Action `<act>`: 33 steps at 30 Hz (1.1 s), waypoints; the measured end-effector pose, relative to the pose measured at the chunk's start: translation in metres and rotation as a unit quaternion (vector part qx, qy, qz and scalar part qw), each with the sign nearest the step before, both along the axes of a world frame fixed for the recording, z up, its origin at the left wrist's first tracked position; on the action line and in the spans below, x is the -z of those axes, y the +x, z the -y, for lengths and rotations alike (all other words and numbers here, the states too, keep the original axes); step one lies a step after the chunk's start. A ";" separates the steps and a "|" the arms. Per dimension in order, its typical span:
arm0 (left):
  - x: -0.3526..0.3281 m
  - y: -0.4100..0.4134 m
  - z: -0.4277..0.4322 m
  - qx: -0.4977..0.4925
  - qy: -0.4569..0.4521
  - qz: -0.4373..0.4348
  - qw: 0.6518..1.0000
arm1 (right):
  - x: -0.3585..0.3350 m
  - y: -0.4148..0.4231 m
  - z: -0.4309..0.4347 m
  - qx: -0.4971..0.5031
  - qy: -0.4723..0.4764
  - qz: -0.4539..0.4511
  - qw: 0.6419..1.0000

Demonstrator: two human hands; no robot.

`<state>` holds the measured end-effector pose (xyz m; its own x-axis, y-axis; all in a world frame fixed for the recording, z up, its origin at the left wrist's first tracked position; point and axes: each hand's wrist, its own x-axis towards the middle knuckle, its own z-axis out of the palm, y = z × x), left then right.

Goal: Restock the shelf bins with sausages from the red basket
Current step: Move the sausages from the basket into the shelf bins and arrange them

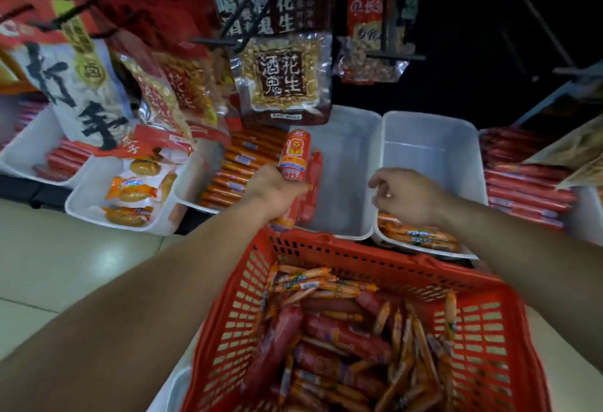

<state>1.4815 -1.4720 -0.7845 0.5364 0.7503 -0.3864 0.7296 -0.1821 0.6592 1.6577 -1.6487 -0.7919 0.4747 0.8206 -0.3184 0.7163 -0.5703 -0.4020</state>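
the left hand [277,191] is gripping a bundle of thick sausages [297,160]; the right hand [406,198] is hovering loosely curled, holding nothing. beyond the full red basket [359,250], the bundle is hanging over the empty bin [347,137], its long axis running near-to-far and its tips pointing toward the shelf back. the outer sausages could be slipping from the crowded fist and landing crosswise.

The red basket [359,250] at six o'clock is latticed with slots, and its sausages [342,340] are red and orange. Towards twelve, an orange sausage [295,157] carries yellow print. White bins [430,131] sit at one. The dark-brown peanut packet [284,75] at twelve bears white characters.
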 end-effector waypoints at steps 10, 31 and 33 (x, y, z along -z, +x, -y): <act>0.073 0.082 0.021 0.028 -0.001 -0.046 0.999 | 0.037 0.006 0.058 0.062 -0.003 0.002 0.998; -0.025 -0.062 0.083 0.177 0.095 -0.101 0.974 | -0.044 -0.083 0.063 -0.023 -0.062 0.030 0.997; -0.014 -0.088 0.103 0.188 0.091 -0.108 0.972 | -0.033 -0.107 0.077 -0.023 -0.058 0.007 0.998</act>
